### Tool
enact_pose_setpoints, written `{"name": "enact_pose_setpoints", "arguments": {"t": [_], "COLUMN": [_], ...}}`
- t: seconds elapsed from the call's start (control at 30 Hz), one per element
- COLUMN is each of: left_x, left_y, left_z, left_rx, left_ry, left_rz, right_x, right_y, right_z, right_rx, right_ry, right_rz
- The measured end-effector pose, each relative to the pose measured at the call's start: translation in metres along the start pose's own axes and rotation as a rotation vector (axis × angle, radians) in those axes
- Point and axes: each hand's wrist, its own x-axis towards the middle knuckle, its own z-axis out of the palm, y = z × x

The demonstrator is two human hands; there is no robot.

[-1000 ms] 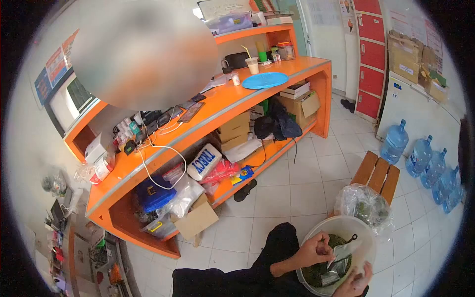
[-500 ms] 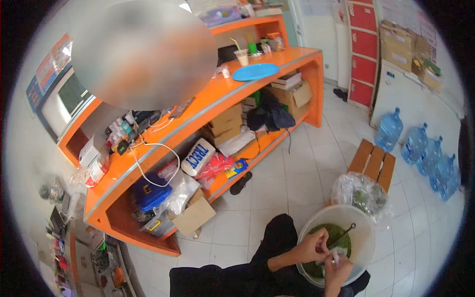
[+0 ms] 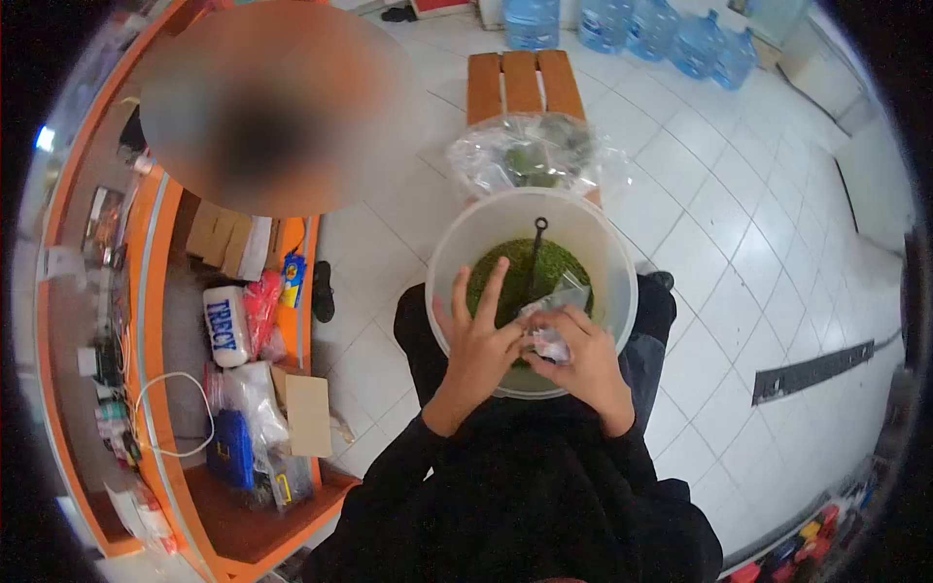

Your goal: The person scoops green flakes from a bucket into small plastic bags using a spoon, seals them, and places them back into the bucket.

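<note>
A small clear plastic bag point(image 3: 554, 342), crumpled with whitish contents, is between my hands over the large translucent bucket point(image 3: 622, 248). My right hand point(image 3: 586, 364) has its fingers curled around the bag from the right. The thumb and index finger of my left hand point(image 3: 478, 342) pinch at the bag's left side, while its other fingers spread out over the bucket. Chopped green leafy stuff point(image 3: 559, 260) covers the bucket's bottom. A dark handle with a ring end point(image 3: 540, 225) stands up out of it, its lower part hidden in the green.
Past the bucket, a large clear plastic bag point(image 3: 476, 160) with green stuff rests on a slatted wooden bench point(image 3: 522, 83). Several blue water jugs point(image 3: 603, 27) line the back. An orange counter point(image 3: 160, 389) with packed shelves runs along the left. A dark shoe point(image 3: 323, 291) is beside it.
My view has swung right and down, so the bucket now sits near the middle. My left hand's outer fingers have spread out; the small bag remains at my hands.
</note>
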Motion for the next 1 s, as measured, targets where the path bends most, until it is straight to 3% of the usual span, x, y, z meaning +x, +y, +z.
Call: {"name": "enact_pose_setpoints", "arguments": {"t": [0.1, 0.27, 0.37, 0.43, 0.47, 0.57, 0.63, 0.73, 0.83, 1.0], "left_x": [0.005, 0.025, 0.053, 0.082, 0.091, 0.102, 0.100, 0.105, 0.091, 0.072], "left_y": [0.005, 0.001, -0.020, -0.045, -0.058, -0.076, -0.079, -0.070, -0.087, -0.034], "left_z": [-0.004, -0.005, 0.029, 0.066, 0.086, 0.127, 0.142, 0.129, 0.159, 0.057], "left_rx": [-0.058, -0.280, -1.056, -0.684, -0.534, -0.241, -0.256, -0.167, -0.073, -0.473], "left_ry": [-0.058, -0.007, -0.082, -0.164, -0.296, -0.558, -0.568, -0.769, -0.613, -0.804], "left_rz": [0.003, 0.181, -0.292, -0.216, -0.249, -0.331, -0.380, -0.293, 0.016, 0.106], "right_x": [0.001, -0.001, 0.000, -0.001, -0.001, -0.001, 0.000, 0.000, 0.000, -0.002], "right_y": [-0.007, 0.018, 0.037, 0.052, 0.042, 0.044, 0.044, 0.043, 0.043, 0.044], "right_z": [-0.009, -0.012, -0.017, -0.008, -0.010, -0.008, -0.006, -0.004, -0.004, -0.007], "right_rx": [-0.144, -0.006, 0.257, 0.436, 0.585, 0.330, 0.285, 0.277, 0.244, 0.240], "right_ry": [-0.004, 0.158, 0.357, 0.528, 0.553, 0.510, 0.495, 0.487, 0.479, 0.477], "right_rz": [0.036, -0.059, 0.015, 0.060, 0.205, 0.126, 0.096, 0.091, 0.067, 0.019]}}
